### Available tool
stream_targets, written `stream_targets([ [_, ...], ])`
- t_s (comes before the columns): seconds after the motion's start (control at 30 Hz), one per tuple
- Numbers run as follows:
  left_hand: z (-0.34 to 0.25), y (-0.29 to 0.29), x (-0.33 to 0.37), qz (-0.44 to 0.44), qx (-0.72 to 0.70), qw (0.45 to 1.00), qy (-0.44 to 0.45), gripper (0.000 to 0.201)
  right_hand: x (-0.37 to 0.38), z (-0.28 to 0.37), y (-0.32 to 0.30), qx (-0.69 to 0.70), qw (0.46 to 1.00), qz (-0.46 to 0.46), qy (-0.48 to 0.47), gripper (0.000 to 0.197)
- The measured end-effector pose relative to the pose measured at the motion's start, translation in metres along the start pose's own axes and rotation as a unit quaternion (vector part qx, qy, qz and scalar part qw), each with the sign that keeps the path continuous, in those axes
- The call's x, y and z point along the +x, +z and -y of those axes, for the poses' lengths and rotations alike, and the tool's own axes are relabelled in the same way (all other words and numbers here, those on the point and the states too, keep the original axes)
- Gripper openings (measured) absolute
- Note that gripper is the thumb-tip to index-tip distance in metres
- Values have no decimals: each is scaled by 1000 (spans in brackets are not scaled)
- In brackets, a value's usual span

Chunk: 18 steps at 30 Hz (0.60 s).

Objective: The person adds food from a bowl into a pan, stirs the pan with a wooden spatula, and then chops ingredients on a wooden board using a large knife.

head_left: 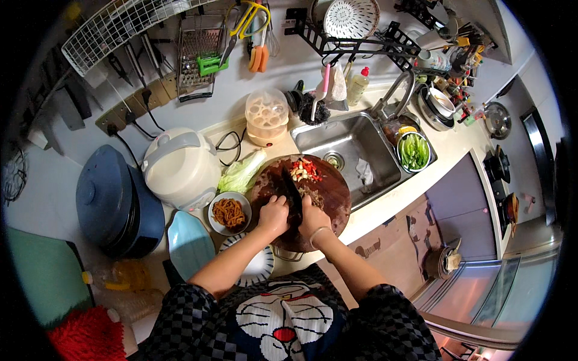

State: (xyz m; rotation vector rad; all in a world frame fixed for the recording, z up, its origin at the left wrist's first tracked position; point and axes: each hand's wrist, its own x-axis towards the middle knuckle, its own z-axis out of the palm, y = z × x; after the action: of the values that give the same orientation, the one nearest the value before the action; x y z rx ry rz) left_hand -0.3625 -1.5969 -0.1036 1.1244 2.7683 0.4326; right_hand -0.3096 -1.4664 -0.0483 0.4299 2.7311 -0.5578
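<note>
On the chopping board (337, 183), we judge the red and pale pieces (306, 170) at the far side cut; the brown mince (312, 197) appears unfinished. Our right hand (315, 219) grasps the knife (292, 194), mid-board; our left hand (274, 215) curls, contents indeterminable. The leafy vegetable (242, 172), left, looks uncut

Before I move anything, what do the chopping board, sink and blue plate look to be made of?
The chopping board looks like wood, dull and worn, judging by its blotchy reddish-brown surface. The sink seems stainless steel: grey, with a soft metallic shine. The blue plate has a smooth sheen: perhaps ceramic, possibly plastic.
</note>
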Motion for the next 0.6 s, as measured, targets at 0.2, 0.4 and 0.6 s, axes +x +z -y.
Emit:
stream_targets([
  [0.2, -3, -6, -4, 28, 35, 999, -1, 36, 9, 1, 8, 10, 999, -26, -21, 50],
  [0.4, 1, -1, -13, -57, -40, 998, -8, 40, 3, -60, 7, 89, 994, -50, -35, 47],
  [0.6, 5, 6, -12, -73, -29, 997, -11, 42, -3, -82, -9, 99, 986, -114, -67, 41],
])
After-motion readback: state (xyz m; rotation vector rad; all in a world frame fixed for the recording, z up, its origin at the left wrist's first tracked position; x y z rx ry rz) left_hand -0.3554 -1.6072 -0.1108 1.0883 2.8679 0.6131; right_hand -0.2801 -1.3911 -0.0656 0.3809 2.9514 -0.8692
